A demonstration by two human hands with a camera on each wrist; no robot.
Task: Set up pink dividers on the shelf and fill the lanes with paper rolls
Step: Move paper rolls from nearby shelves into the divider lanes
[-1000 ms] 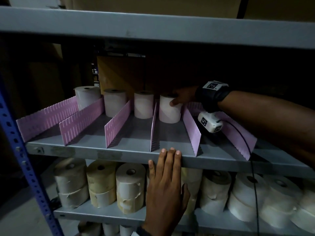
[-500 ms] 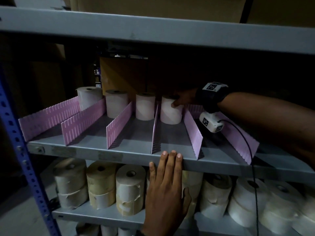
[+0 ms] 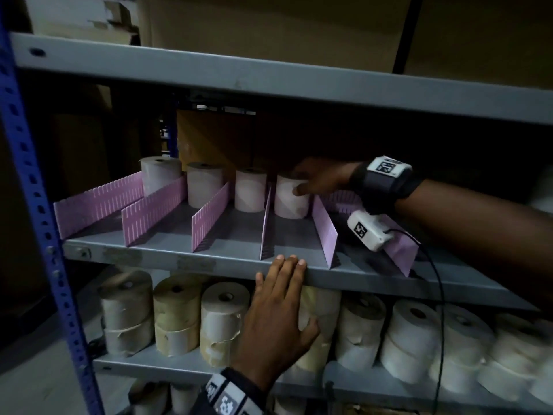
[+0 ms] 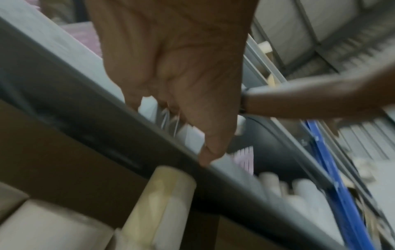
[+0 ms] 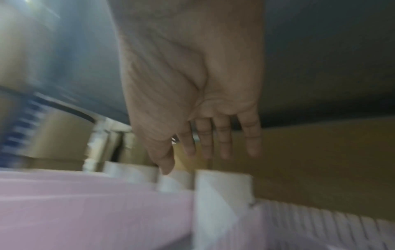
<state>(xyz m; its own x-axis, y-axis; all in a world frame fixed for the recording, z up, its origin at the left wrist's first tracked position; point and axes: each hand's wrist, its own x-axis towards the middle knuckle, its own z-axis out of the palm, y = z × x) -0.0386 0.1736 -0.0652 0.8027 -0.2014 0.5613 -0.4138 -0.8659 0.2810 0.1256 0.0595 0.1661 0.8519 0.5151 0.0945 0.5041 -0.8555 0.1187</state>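
Dim storeroom, grey metal shelf (image 3: 227, 260) at chest height, and the pink dividers (image 3: 209, 215) are already standing front to back, six of them as far as I can count, the far right one partly hidden behind the wrist camera. So that half of the job looks done. Filling has barely begun: four paper rolls (image 3: 250, 190) stand upright at the 12 o'clock end of the lanes, one per lane, with bare shelf in front of each. Right hand (image 3: 321, 179) reaches in from 3 o'clock, fingers straight, thumb touching the side of the fourth roll (image 3: 288, 200); the grip looks loose, not closed around it. Left hand (image 3: 276, 313) lies flat, fingertips on the shelf's front edge at 6 o'clock, holding nothing. Lower shelf (image 3: 185, 365) is packed with stacked rolls (image 3: 223, 317), likely the supply. Plenty of rows left, and the lane at 3 o'clock looks empty.
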